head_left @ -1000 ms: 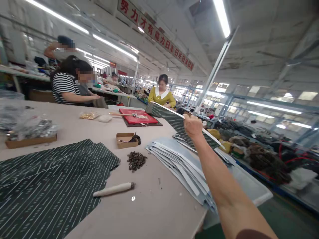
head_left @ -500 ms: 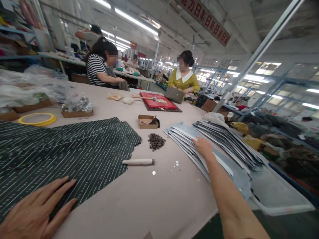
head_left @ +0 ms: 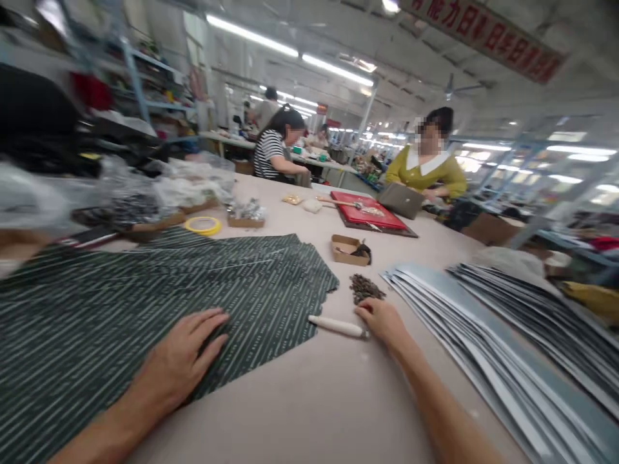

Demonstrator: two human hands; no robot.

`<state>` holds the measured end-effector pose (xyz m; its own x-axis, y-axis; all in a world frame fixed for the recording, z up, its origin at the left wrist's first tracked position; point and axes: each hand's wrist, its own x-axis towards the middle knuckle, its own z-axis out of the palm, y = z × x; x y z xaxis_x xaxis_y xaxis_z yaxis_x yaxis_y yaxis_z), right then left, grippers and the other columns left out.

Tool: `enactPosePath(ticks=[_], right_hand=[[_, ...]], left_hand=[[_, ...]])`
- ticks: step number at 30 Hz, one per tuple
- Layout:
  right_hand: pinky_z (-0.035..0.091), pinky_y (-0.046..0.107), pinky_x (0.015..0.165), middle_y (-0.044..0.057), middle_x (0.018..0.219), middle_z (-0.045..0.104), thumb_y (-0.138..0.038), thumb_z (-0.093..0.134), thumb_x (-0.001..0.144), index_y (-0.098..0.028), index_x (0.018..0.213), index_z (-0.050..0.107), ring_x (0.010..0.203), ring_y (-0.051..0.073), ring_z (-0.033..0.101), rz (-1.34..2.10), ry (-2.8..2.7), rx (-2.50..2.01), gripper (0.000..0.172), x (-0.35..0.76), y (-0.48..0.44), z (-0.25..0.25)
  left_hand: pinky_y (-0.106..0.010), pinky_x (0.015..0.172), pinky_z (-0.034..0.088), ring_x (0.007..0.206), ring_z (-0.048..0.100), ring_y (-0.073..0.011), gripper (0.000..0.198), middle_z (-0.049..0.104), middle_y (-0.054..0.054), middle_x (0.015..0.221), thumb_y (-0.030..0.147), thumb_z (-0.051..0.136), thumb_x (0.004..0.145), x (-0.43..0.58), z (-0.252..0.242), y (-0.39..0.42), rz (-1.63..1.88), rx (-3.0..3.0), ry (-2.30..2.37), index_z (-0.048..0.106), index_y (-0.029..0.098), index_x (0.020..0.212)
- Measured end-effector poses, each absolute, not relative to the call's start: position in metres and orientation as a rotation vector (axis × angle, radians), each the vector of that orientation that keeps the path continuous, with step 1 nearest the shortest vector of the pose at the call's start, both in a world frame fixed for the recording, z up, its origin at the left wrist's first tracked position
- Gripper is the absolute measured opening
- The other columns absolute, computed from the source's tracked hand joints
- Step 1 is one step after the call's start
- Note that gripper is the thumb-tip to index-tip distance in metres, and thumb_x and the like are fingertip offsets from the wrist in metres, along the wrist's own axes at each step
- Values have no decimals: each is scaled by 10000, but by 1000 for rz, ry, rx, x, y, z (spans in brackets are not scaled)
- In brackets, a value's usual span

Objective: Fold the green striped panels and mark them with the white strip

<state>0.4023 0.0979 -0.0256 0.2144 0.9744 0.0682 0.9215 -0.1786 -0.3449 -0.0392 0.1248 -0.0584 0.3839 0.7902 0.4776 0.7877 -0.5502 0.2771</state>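
My left hand [head_left: 178,357] lies flat on a stack of dark green striped panels [head_left: 159,303], fingers spread, gripping nothing. My right hand [head_left: 382,322] rests on the pale table [head_left: 309,412], its fingers curled and slightly blurred. Right beside those fingers is the metal end of a white-handled tool [head_left: 337,327]. Whether they hold it, I cannot tell. A small heap of dark metal studs [head_left: 365,288] lies just beyond that hand. To its right fans a stack of grey-blue panels [head_left: 488,341].
A second panel stack [head_left: 527,303] lies further right. Ahead are a cardboard tray [head_left: 349,250] and a red board [head_left: 367,212]. A yellow tape roll [head_left: 203,225] and plastic bags [head_left: 193,180] sit far left. Co-workers in striped [head_left: 275,154] and yellow [head_left: 425,174] tops sit beyond.
The striped panel raised in my right hand a second ago is gone from it. That hand has moved left from the grey-blue stack to the tool. My left hand has moved further onto the green panels.
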Motion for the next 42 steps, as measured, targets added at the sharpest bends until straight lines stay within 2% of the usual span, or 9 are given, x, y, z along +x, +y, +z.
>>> enactPosePath(ticks=[4, 7, 11, 18, 26, 31, 34, 37, 42], right_hand=[[481, 334, 711, 58, 808, 796, -450, 564, 814, -250, 774, 780, 794, 273, 726, 298, -1773, -2182, 297, 413, 108, -27], [470, 337, 656, 41, 718, 775, -555, 570, 738, -273, 699, 771, 734, 283, 720, 344, -1750, -2227, 349, 424, 111, -30], [466, 349, 633, 41, 688, 764, -661, 553, 680, -294, 694, 788, 718, 296, 717, 385, -1720, -2286, 436, 436, 109, -37], [466, 376, 623, 43, 613, 725, -696, 525, 644, -286, 687, 781, 666, 307, 700, 455, -1700, -2374, 485, 450, 106, -43], [510, 388, 649, 65, 793, 789, -572, 561, 619, -296, 785, 792, 775, 336, 729, 312, -1586, -2250, 397, 456, 92, -57], [540, 367, 718, 46, 875, 799, -632, 570, 687, -266, 900, 786, 815, 296, 737, 326, -1459, -2117, 476, 456, 71, -59], [533, 352, 648, 40, 677, 742, -652, 583, 683, -213, 901, 774, 661, 265, 708, 383, -1339, -2073, 526, 455, 59, -61], [524, 338, 604, 35, 628, 708, -653, 622, 659, -188, 902, 766, 619, 248, 687, 424, -1247, -2028, 544, 452, 48, -63], [552, 355, 612, 49, 640, 708, -663, 684, 612, -175, 910, 756, 620, 253, 685, 501, -1104, -1966, 576, 445, 29, -62]], left_hand=[[-488, 1174, 411, 1306, 524, -309, 419, 604, -145, 1377, 353, 489, 944, -71, -19, 161, 638, 2509, 1859, 623, 148, 1284], [-469, 1132, 449, 1240, 551, -308, 363, 627, -128, 1329, 290, 582, 894, -90, -7, 181, 547, 2478, 1939, 651, 166, 1228], [-440, 1071, 480, 1145, 552, -297, 290, 630, -109, 1232, 282, 671, 867, -94, -4, 182, 509, 2462, 1974, 676, 186, 1141], [-410, 1092, 410, 1186, 488, -293, 185, 630, -71, 1207, 305, 706, 875, -94, 0, 161, 437, 2424, 1971, 696, 219, 1038], [-371, 903, 471, 1041, 575, -276, 255, 637, -66, 1053, 352, 750, 831, -98, 4, 170, 309, 2172, 2062, 665, 221, 1033], [-355, 889, 452, 1055, 569, -273, 78, 647, -59, 1016, 237, 693, 863, -90, 12, 158, 279, 2223, 2028, 623, 208, 881], [-356, 855, 465, 1018, 590, -262, 129, 658, -61, 1018, 200, 630, 902, -89, 11, 148, 264, 2219, 2038, 615, 207, 1030], [-381, 962, 459, 1151, 553, -276, 287, 615, -95, 1211, 238, 648, 908, -93, 11, 144, 261, 2230, 2053, 594, 204, 1188], [-471, 1016, 485, 1148, 576, -260, 324, 617, -82, 1203, 369, 673, 934, -104, 12, 153, 187, 2200, 2020, 613, 170, 1183]])
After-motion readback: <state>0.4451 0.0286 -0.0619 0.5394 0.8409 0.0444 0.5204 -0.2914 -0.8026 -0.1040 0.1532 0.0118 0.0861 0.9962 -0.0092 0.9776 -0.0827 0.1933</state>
